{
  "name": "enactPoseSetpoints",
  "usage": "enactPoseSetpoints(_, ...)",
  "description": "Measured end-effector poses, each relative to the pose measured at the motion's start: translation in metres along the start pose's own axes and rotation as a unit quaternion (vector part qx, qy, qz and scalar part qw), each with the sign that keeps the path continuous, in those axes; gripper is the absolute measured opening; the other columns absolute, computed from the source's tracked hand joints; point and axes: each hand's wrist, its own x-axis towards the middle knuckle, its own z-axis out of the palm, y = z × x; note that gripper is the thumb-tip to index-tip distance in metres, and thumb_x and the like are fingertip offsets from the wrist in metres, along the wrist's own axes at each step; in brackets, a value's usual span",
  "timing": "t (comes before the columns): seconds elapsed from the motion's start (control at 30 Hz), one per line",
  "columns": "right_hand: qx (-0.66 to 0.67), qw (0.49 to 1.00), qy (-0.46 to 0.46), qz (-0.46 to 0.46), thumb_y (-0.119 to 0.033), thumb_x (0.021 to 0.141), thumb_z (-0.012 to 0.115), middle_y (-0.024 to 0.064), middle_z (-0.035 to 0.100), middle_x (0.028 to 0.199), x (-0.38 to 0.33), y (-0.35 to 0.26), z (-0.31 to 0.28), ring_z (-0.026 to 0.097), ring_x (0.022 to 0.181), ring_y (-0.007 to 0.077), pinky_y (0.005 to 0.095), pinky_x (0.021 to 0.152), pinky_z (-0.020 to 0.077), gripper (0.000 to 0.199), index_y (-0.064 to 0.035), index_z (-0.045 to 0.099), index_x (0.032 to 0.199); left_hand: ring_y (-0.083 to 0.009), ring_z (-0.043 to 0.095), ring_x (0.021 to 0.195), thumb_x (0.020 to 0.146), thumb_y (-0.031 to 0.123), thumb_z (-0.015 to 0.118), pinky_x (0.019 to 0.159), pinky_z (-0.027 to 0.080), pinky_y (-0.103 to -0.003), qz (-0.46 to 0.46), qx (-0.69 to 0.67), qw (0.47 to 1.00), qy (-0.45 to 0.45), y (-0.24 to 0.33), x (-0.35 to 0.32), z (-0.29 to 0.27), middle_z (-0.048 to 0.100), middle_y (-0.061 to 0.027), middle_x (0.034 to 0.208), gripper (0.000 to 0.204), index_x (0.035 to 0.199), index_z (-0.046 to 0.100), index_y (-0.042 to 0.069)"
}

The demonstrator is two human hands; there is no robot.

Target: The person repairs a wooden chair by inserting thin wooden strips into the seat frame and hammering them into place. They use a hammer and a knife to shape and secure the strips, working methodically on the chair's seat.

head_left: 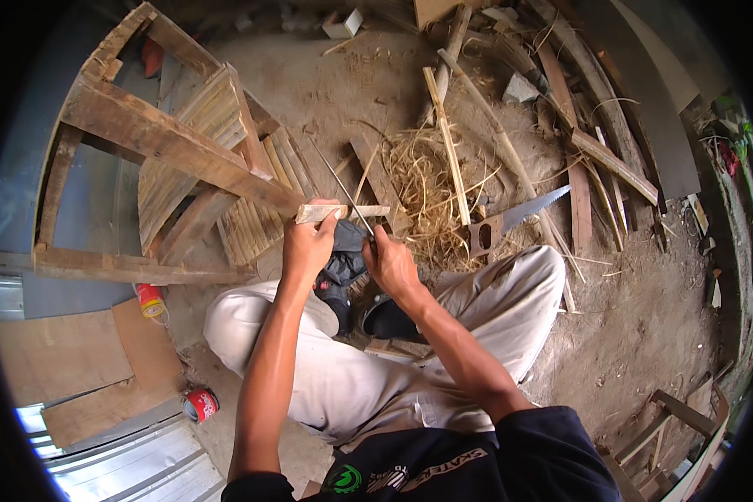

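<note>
My left hand is closed around a short, pale strip of wood, held crosswise in front of my knees. In my closed right hand is a long, thin knife. Its narrow blade points up and to the left, crossing the strip near the middle and seeming to touch it. My fingers hide the knife's handle. Below both hands lies a crumpled dark cloth or bag, between my bent legs.
A slatted wooden frame leans close on my left. Ahead lie curly shavings and a handsaw beside my right knee. Poles and boards lie at the far right. Two red cans stand at the left.
</note>
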Motion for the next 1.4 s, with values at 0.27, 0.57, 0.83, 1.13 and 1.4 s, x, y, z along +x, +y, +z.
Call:
enactPoseSetpoints(0.27, 0.010, 0.995, -0.086, -0.043, -0.023, 0.094, 0.056, 0.0300, 0.063, 0.071, 0.005, 0.040, 0.011, 0.063, 0.069, 0.0507, 0.0574, 0.062, 0.0512, 0.028, 0.0001, 0.054, 0.110, -0.0202, 0.071, 0.091, 0.093, 0.010, 0.064, 0.081, 0.054, -0.031, -0.020, -0.016, 1.000, 0.016, -0.031, -0.001, -0.007, 0.074, -0.0147, 0.098, 0.018, 0.108, 0.068, 0.000)
enactPoseSetpoints(0.57, -0.032, 0.995, -0.094, 0.028, -0.022, 0.093, 0.059, 0.0287, 0.066, 0.081, 0.007, 0.100, 0.027, 0.064, 0.075, 0.0482, 0.0553, 0.064, 0.0497, 0.027, -0.0001, 0.052, 0.106, -0.0133, 0.065, 0.096, 0.096, 0.006, 0.061, 0.088, 0.050, -0.027, -0.048, -0.112, 0.992, 0.018, -0.040, -0.007, -0.010, 0.072, -0.0088, 0.105, 0.017, 0.110, 0.067, -0.002)
enactPoseSetpoints(0.83, -0.118, 0.973, -0.127, 0.153, -0.024, 0.094, 0.055, 0.0278, 0.063, 0.070, -0.012, 0.144, 0.015, 0.064, 0.069, 0.0473, 0.0582, 0.063, 0.0499, 0.024, -0.0041, 0.050, 0.106, -0.0121, 0.065, 0.097, 0.097, 0.010, 0.062, 0.089, 0.049, -0.026, -0.046, -0.102, 0.993, -0.023, -0.034, 0.005, -0.016, 0.073, -0.0089, 0.104, 0.020, 0.111, 0.067, -0.003)
enactPoseSetpoints(1.13, 0.000, 1.000, -0.013, 0.016, -0.022, 0.094, 0.060, 0.0276, 0.064, 0.078, -0.003, 0.094, -0.012, 0.063, 0.074, 0.0481, 0.0550, 0.065, 0.0494, 0.026, -0.0039, 0.052, 0.110, -0.0125, 0.067, 0.089, 0.094, 0.009, 0.065, 0.082, 0.052, -0.028, 0.013, -0.054, 0.997, -0.060, -0.020, 0.022, -0.014, 0.074, -0.0094, 0.097, 0.020, 0.109, 0.070, -0.003)
enactPoseSetpoints(1.4, -0.109, 0.988, -0.081, 0.079, -0.020, 0.093, 0.060, 0.0283, 0.063, 0.072, -0.005, 0.129, -0.015, 0.064, 0.070, 0.0469, 0.0545, 0.062, 0.0501, 0.024, -0.0005, 0.053, 0.105, -0.0155, 0.071, 0.085, 0.092, 0.008, 0.067, 0.076, 0.054, -0.030, 0.023, -0.027, 0.992, -0.121, -0.001, 0.045, -0.014, 0.075, -0.0134, 0.094, 0.019, 0.108, 0.072, 0.000)
